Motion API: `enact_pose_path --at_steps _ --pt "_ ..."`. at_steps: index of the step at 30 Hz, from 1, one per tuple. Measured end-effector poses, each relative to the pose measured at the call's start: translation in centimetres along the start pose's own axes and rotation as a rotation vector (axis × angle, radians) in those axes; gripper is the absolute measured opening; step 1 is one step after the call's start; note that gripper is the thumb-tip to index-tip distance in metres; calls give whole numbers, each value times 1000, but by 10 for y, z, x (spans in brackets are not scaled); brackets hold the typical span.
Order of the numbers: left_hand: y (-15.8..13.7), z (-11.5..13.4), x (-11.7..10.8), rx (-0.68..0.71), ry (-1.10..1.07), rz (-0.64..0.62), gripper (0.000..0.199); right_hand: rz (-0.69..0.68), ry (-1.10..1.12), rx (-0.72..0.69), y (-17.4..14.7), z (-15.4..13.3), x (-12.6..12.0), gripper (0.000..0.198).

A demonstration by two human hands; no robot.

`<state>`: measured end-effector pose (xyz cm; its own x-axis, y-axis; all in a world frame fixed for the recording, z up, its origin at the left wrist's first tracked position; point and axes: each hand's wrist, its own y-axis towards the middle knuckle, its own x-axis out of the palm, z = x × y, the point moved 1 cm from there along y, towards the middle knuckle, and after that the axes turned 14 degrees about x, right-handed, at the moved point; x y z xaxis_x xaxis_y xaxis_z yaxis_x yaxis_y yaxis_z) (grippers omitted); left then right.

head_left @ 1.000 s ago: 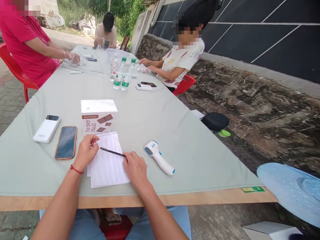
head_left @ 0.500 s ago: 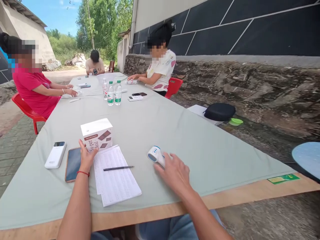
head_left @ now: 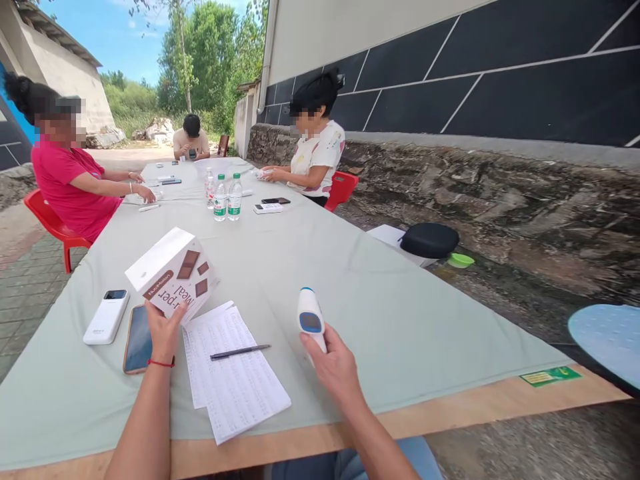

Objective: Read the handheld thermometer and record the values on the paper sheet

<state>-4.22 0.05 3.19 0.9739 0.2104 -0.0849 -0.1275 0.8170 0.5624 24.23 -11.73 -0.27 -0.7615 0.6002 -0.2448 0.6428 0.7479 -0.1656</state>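
My left hand [head_left: 164, 331] grips the lower part of a white box [head_left: 173, 270] printed with brown bars; the box is tilted to the left. In my right hand [head_left: 334, 367] is a white and blue infrared thermometer [head_left: 311, 313], held by its handle with its small screen facing me. Handwritten sheets of paper [head_left: 245, 393] lie between my hands, and a black pen [head_left: 240, 352] rests across them. Beside my left wrist is a phone [head_left: 137, 341] in an orange-brown case, partly hidden by my hand. A white power bank [head_left: 107, 318] sits to its left.
Bottles [head_left: 220, 200] stand mid-table, with phones [head_left: 273, 205] to their right. A person in pink [head_left: 75, 183] sits left, one in white [head_left: 320, 157] right, another [head_left: 191, 141] at the far end. A black case [head_left: 430, 240] and blue round stool [head_left: 610, 340] are off the right side.
My right hand has closed round the thermometer's handle and raised it, turning its screen toward me. My left hand has tilted the box to the left and lifted it somewhat.
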Motion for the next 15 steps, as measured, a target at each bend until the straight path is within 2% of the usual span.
enact_pose_path --at_steps 2,5,7,10,12,15 --pt "-5 6 3 -88 -241 -8 58 -97 271 18 -26 -9 10 39" --pt "-18 7 10 -282 -423 -141 59 -381 526 88 -60 -29 27 42" --pt "-26 4 14 -354 -398 -214 64 -511 577 123 -74 -41 38 40" --pt "-34 1 17 -390 -369 -253 67 -635 624 122 -79 -52 53 42" --pt "-35 1 17 -402 -359 -254 68 -691 654 138 -76 -55 60 43" --pt "-34 5 17 -396 -317 -270 68 -700 590 121 -69 -56 65 39"
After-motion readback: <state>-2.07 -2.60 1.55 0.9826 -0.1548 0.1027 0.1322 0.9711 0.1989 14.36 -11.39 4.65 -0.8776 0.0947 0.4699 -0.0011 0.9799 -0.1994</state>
